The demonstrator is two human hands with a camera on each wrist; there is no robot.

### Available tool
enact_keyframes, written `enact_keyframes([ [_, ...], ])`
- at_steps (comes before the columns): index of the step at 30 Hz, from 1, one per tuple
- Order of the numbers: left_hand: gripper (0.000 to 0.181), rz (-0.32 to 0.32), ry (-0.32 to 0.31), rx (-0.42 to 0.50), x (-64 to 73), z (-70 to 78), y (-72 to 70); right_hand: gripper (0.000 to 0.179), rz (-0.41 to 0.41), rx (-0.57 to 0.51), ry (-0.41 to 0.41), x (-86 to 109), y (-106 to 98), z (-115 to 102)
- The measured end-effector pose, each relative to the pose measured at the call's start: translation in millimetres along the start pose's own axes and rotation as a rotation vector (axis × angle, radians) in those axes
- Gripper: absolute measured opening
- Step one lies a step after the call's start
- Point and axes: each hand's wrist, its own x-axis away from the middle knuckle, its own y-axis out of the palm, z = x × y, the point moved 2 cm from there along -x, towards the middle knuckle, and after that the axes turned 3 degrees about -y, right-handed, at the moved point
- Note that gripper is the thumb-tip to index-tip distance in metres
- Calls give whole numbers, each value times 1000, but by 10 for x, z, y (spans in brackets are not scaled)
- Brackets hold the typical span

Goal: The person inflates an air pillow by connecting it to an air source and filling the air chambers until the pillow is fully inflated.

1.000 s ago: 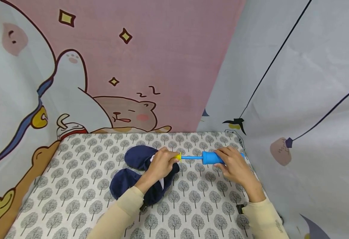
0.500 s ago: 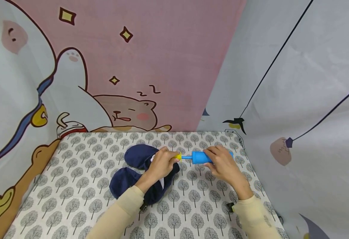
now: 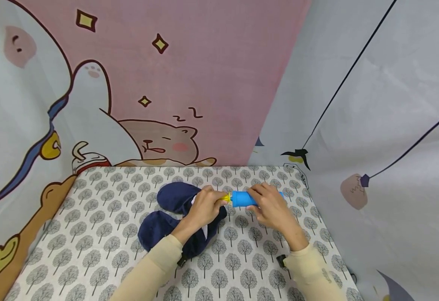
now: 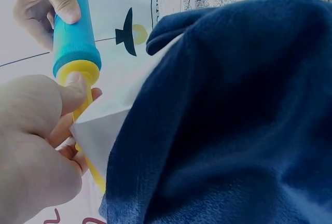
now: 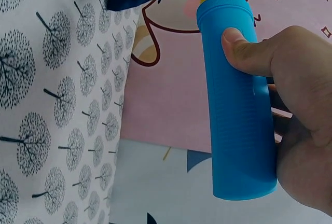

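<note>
A blue hand air pump (image 3: 243,199) is held level above the table, over the right side of a navy U-shaped neck pillow (image 3: 159,228). My right hand (image 3: 272,209) grips the pump's barrel, its thumb along the side in the right wrist view. The pump's yellow nozzle end (image 4: 78,71) is pinched by my left hand (image 3: 206,205), thumb on its collar. In the left wrist view the yellow tip runs down behind a white flap (image 4: 104,125) at the pillow's opening. Where the tip ends is hidden. Barrel and yellow collar are almost together.
A tree-patterned cloth (image 3: 102,234) covers the table. A pink and white cartoon curtain (image 3: 223,83) hangs behind, and a pale curtain (image 3: 392,138) stands close on the right. A small black buckle (image 3: 280,261) shows beside the right sleeve.
My right hand has pushed the barrel leftward toward the yellow end, and the blue rod between them has slid almost wholly inside. The left hand and pillow have stayed in place.
</note>
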Motion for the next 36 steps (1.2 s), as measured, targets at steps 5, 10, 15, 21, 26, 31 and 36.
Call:
enact_keyframes([
  [5,25,-5,20,-21,13,79,-100,58,-27,-29,18,22,22,2],
  [10,25,-46,-5,-54,1,196,-233,58,-36,-46,34,123,-8,87],
  [15,22,-107,-51,-89,-18,289,-321,55,-10,-66,33,267,-79,210],
  [21,19,-118,-52,-114,-29,276,-342,58,19,-46,51,417,-155,373],
  [26,19,-115,-39,-95,-32,240,-346,58,18,-55,92,507,-225,484],
  [31,21,-119,-46,-90,-33,229,-363,58,8,-66,128,574,-322,564],
  [36,23,-110,-49,-101,-35,229,-369,57,-2,-66,148,574,-380,597],
])
